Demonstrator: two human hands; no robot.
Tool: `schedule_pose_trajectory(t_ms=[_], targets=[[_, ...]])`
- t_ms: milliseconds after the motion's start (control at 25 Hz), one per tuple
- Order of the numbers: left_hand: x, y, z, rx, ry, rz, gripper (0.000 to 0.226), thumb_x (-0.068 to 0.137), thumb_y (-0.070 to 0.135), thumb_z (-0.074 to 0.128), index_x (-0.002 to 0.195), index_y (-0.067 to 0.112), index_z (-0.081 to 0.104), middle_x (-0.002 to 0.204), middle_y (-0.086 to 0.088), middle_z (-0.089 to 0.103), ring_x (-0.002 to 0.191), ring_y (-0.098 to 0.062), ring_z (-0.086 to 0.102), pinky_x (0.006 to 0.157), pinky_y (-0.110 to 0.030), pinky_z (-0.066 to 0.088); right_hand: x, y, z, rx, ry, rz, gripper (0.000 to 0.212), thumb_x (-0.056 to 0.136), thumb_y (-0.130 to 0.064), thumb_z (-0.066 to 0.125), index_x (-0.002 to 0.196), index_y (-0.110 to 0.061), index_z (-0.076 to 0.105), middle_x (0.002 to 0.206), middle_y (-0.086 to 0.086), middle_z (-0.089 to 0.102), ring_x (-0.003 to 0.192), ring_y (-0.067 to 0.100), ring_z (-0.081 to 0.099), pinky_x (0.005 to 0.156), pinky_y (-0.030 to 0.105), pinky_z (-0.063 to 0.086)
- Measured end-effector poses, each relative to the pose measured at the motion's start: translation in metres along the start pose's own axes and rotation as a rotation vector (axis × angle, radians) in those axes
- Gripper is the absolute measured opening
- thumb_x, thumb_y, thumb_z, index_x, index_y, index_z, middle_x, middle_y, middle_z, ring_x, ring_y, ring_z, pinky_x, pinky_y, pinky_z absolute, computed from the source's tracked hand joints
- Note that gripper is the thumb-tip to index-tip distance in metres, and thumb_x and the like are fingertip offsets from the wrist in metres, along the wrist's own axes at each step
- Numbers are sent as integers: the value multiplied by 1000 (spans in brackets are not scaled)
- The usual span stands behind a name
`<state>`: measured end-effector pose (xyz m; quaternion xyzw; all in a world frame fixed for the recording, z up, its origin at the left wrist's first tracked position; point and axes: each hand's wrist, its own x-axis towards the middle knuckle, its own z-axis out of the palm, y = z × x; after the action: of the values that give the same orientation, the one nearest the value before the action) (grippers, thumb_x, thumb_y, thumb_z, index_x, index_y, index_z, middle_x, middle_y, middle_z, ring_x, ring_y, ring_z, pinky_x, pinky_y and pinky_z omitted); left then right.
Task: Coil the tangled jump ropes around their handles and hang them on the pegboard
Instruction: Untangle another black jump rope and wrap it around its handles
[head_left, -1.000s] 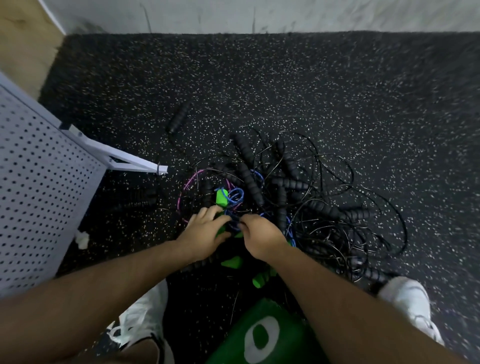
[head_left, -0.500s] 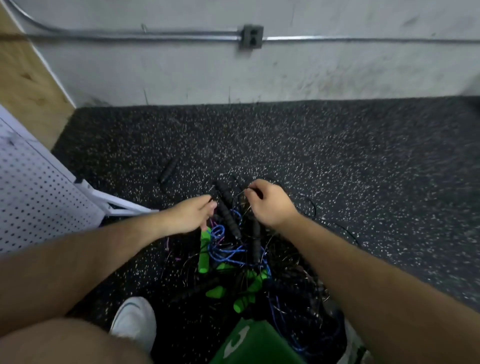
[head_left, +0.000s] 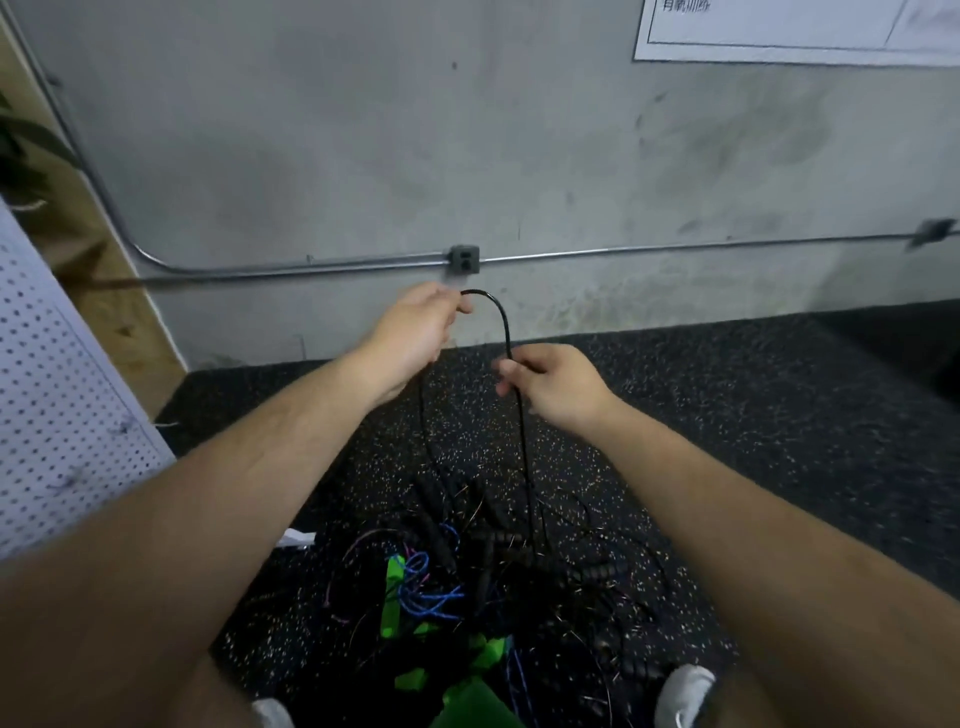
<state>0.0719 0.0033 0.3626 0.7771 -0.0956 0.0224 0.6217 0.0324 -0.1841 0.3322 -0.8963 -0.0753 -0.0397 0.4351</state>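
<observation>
Gym storage corner: speckled rubber floor, pegboard, tangled jump ropes.

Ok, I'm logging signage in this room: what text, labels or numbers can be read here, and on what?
White sheet on the wall, top right: dark heading along its upper edge, too blurred to read.
Pegboard, outlet box, jump ropes: no text visible.
</observation>
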Motion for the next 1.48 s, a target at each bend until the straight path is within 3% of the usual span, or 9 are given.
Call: schedule_pose_trajectory(t_ms=[360,520,600,720,880,1120,1280,1400,1480], targets=[[-30,-49,22,164,-372,-106,32,93,25,71,122,22,57,109,5,72,74,-11,62,60,-28,45,9,-31,-17,536,173,-40,18,99,-15,61,108,-4,73,90,9,71,62,16,62,67,28,58],[-18,-42,34,161,-219,-67,9,103,20,55,99,18,64,76,5,73,58,-9,50,54,-26,38,18,-26,-10,725,167,-44,26,99,-15,61,121,-2,66,101,9,70,81,14,69,79,27,59],[-10,-33,29,43,-138,-48,15,104,19,52,95,18,63,68,5,65,54,-8,44,53,-24,35,19,-15,-6,554,57,2,42,94,-19,65,135,-10,58,119,2,68,101,14,68,91,34,57],[-2,-11,21,-203,-72,19,18,106,15,48,94,14,61,69,4,57,52,-6,38,50,-19,31,8,-7,21,74,-333,43,63,86,-28,74,144,-23,48,124,-8,62,103,9,65,80,26,53],[0,7,13,-450,-89,63,16,106,8,45,97,6,58,67,2,52,51,-8,27,46,-19,25,8,-12,61,137,-306,42,32,90,-34,74,118,-20,66,90,-6,67,70,5,60,65,19,48],[-1,-8,-14,-318,30,48,14,103,17,53,115,16,60,104,-4,67,81,-11,60,71,-24,48,19,-23,54,137,-171,29,23,100,-26,60,99,-5,69,77,4,64,50,6,56,48,18,49],[-15,-44,-22,-19,-288,-88,43,95,43,60,132,22,57,131,2,64,126,-16,58,109,-40,42,31,-41,36,212,14,-30,21,100,-30,61,97,-11,70,70,4,68,49,12,60,48,24,51],[-24,-71,-15,411,-517,-106,23,99,36,60,121,32,63,121,10,71,118,-9,63,112,-44,42,40,-51,28,394,144,-41,29,98,-28,64,97,-1,71,73,10,67,51,15,57,48,26,51],[-25,-76,-7,397,-487,-110,13,103,23,54,105,23,66,100,4,77,100,-10,72,103,-48,50,43,-52,23,495,176,-37,32,97,-30,65,95,2,69,75,12,66,55,17,57,50,28,51]])
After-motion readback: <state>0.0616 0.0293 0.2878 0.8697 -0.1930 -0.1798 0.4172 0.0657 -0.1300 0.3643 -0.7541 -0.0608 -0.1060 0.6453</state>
